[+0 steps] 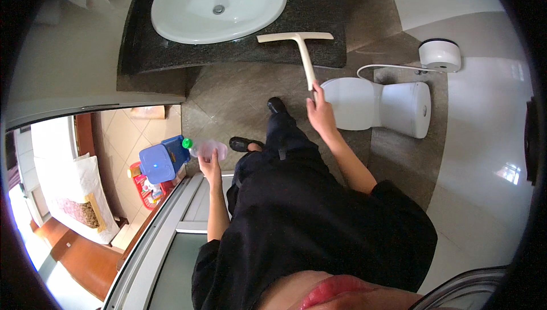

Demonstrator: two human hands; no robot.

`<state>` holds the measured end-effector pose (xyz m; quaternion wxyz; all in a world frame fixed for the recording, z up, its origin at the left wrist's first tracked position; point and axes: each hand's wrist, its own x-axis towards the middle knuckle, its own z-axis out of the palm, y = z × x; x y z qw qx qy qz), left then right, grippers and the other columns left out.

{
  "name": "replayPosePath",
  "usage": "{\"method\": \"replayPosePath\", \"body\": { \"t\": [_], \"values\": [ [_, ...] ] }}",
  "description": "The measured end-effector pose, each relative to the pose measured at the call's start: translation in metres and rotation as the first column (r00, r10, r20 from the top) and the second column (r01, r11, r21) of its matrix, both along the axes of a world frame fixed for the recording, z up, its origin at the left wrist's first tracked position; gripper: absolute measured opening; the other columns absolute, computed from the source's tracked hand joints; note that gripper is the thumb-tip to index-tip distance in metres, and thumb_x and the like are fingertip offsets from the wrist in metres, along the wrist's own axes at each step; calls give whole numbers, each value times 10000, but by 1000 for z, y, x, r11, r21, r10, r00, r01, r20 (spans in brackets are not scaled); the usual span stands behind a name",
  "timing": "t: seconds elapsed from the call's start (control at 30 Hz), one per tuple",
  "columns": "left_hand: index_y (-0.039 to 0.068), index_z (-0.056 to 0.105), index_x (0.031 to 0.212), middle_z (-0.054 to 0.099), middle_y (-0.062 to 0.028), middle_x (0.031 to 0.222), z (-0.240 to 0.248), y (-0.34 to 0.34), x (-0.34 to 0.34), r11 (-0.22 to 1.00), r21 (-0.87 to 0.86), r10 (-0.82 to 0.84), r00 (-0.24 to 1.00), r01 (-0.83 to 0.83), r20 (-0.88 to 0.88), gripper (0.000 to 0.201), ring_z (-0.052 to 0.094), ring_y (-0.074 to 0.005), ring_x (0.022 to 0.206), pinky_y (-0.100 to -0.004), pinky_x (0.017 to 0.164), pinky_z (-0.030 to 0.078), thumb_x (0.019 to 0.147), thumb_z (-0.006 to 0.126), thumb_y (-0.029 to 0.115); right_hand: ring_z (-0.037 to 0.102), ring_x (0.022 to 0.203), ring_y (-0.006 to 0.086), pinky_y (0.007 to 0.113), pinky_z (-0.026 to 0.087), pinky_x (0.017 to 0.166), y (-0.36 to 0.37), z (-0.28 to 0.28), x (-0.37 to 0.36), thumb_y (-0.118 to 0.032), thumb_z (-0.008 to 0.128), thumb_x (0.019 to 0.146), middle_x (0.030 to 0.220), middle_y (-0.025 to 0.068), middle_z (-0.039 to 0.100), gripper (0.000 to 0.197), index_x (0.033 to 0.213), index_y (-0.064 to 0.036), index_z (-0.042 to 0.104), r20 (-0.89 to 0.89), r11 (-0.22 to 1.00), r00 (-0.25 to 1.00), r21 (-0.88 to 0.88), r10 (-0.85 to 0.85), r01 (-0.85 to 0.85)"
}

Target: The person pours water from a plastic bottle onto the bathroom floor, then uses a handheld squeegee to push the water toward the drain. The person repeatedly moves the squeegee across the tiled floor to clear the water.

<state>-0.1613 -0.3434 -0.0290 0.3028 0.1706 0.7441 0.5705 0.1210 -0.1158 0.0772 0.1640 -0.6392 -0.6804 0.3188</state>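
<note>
Head view: right hand (321, 110) closed round the handle of one cream squeegee (305, 59), blade (273, 37) appearing over the dark tabletop (134, 53) near the sink (188, 13); contact unclear. Left hand (210, 164) holds one clear, green-capped bottle (208, 148). Judged best: blade level, bottle gripped lightly. Count: two hands, one squeegee, bottle, sink, toilet (347, 102).

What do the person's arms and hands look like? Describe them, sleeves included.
The left hand and right hand are ungloved. The forearms are bare below short, loose, plain black sleeves. No watch or bracelet shows; whether there are rings is too small to tell.
</note>
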Motion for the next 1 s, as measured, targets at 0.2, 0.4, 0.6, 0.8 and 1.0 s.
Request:
{"method": "replayPosePath", "body": {
  "t": [0.2, 0.4, 0.6, 0.8, 1.0],
  "values": [
    [-32, 589, 1061, 657, -138, 964, 7, 31, 9, 986, -53, -168, 971, 161, -168, 336, 620, -198, 913, -321, 820, 458, 780, 698, 116, 613, 686, 438, 518, 497, 576, -9, -1, -52, -197, 482, 891, 784, 260, 629, 671, 1430, -89, 98, 249, 998, 966, -16, 63, -61],
    [-35, 562, 1105, 640, -138, 1016, 6, 27, 7, 994, -47, -100, 991, 96, -87, 375, 608, -208, 959, -326, 840, 457, 786, 698, 109, 612, 612, 397, 480, 492, 524, -27, 7, -21, -186, 486, 899, 684, 219, 612, 660, 1428, -81, 105, 401, 986, 901, -39, 165, -163],
    [-28, 540, 1153, 621, -152, 1060, -26, -4, 7, 996, -85, -28, 995, 20, -93, 413, 594, -219, 985, -335, 861, 446, 797, 690, 119, 601, 755, 453, 535, 475, 675, -73, 37, 8, -163, 501, 892, 845, 259, 624, 609, 1411, -125, 185, 200, 991, 971, -41, 133, -127],
    [-25, 547, 1126, 638, -179, 996, -23, -38, 0, 934, -299, -257, 948, 194, -188, 430, 612, -274, 954, -365, 830, 460, 778, 699, 179, 571, 471, 172, 297, 458, 432, -14, 85, 32, -161, 509, 900, 666, 70, 596, 508, 1374, -193, 330, -129, 954, 980, -278, -151, 111],
    [-34, 555, 1099, 653, -161, 962, 14, -1, 3, 942, -232, -295, 926, 241, -237, 435, 637, -240, 893, -340, 788, 484, 742, 728, 144, 615, 537, 277, 389, 503, 515, 162, 34, 59, -243, 523, 889, 730, 157, 635, 510, 1362, -212, 331, -25, 993, 994, -53, -103, 102]
  ]
}}
